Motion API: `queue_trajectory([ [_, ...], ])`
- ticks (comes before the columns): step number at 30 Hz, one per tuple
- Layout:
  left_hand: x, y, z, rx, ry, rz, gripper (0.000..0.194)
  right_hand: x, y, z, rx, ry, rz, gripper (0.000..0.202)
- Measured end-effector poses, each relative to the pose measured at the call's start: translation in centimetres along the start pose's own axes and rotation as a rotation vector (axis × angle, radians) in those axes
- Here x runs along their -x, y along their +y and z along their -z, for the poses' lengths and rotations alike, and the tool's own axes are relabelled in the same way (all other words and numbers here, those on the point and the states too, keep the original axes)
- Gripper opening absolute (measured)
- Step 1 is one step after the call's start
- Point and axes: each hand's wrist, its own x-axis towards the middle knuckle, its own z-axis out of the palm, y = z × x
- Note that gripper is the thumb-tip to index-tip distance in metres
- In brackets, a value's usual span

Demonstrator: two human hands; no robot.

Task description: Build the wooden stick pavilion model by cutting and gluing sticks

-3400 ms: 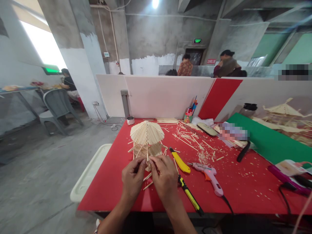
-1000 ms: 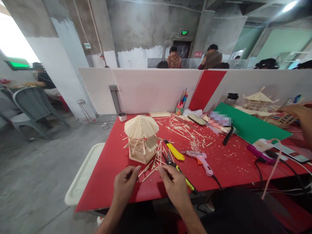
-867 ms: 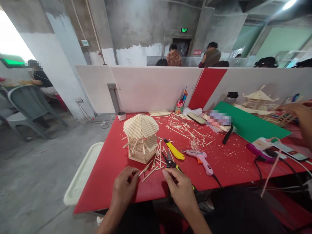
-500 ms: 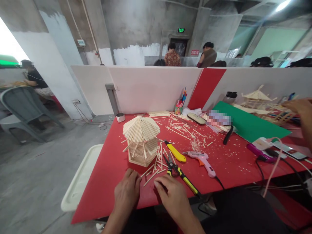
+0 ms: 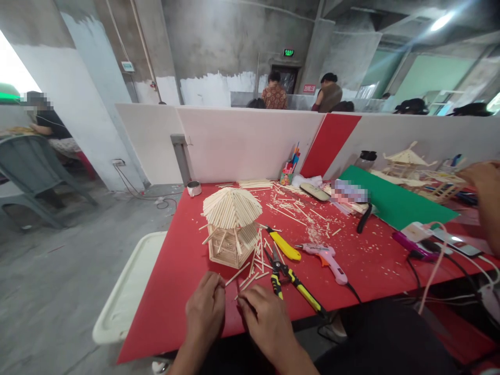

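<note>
My left hand (image 5: 205,312) and my right hand (image 5: 263,320) rest close together on the near edge of the red table (image 5: 175,281). The right fingertips pinch a thin wooden stick (image 5: 238,290) that stands between the two hands. The left fingers are curled beside it, near the end of a loose stick (image 5: 237,274); whether they hold anything is unclear. Just beyond the hands stands a small stick pavilion (image 5: 232,224) with a ribbed roof. Loose sticks (image 5: 258,258) lie to its right.
Yellow-handled pliers (image 5: 287,276), a yellow utility knife (image 5: 287,248) and a pink glue gun (image 5: 326,256) lie right of the pavilion. A green mat (image 5: 394,203), cables and another person's hand (image 5: 486,182) are at the right. A white tray (image 5: 128,291) sits left of the table.
Both hands have drawn back from the pavilion to the table's near edge. The right hand let go of the pliers, which now lie on the table, and came in beside the left hand.
</note>
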Motion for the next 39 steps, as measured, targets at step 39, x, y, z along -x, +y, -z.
queue_trajectory([
  [39, 1.3, 2.3, 0.9, 1.103, -0.190, 0.308, 0.034, 0.1, -2.0, 3.0, -0.323, 0.131, -0.075, 0.027],
])
